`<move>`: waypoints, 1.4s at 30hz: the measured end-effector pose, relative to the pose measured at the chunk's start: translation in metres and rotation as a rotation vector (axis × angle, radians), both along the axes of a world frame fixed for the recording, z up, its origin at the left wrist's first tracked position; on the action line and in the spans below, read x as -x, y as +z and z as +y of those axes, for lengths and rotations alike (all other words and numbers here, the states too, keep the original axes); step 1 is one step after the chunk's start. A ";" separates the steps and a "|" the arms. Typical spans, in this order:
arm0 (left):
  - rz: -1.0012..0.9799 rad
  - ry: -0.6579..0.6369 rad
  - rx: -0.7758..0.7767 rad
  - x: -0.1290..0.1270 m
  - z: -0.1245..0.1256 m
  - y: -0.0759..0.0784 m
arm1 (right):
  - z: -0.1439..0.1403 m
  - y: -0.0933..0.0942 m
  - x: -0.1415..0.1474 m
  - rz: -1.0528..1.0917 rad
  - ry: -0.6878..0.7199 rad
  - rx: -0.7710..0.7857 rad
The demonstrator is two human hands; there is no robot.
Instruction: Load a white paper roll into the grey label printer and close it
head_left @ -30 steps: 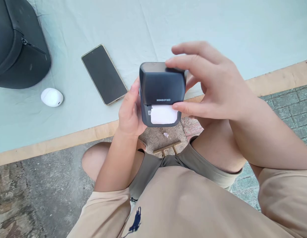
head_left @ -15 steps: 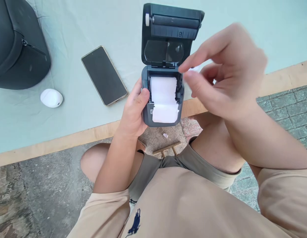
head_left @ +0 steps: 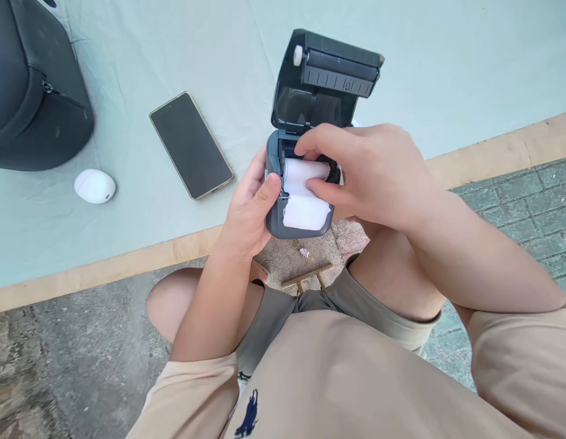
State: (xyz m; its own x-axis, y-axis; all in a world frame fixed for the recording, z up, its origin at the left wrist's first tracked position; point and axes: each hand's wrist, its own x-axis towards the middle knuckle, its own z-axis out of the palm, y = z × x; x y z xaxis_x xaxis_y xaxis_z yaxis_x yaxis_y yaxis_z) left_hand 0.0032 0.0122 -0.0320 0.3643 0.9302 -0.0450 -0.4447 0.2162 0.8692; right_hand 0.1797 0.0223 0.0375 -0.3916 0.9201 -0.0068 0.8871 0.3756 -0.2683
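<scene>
A small dark portable label printer [head_left: 276, 221] is in my left hand [head_left: 247, 213], whose thumb lies over its left side near the table's front edge. Its lid [head_left: 287, 79] stands raised, showing a black roller and a white gear on the inner side. A white paper roll [head_left: 297, 178] sits in the open bay, its loose end lying over the front edge of the printer. My right hand [head_left: 378, 171] reaches in from the right, thumb and index finger on either side of the roll. The other right fingers are partly hidden.
On the pale cloth-covered table [head_left: 141, 36] lie a dark phone [head_left: 192, 146] and a white earbud case [head_left: 95, 186]. A black zipped bag [head_left: 36, 91] stands at the far left. The table has a wooden edge [head_left: 173, 251]; a paper scrap [head_left: 304, 252] is on the ground below.
My right hand has moved left and down from beside the printer onto the paper roll inside it. The printer has shifted slightly and its lid leans more to the right.
</scene>
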 end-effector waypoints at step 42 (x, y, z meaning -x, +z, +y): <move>0.049 0.105 0.017 -0.001 0.001 0.004 | 0.063 -0.044 -0.083 0.384 -0.418 -0.133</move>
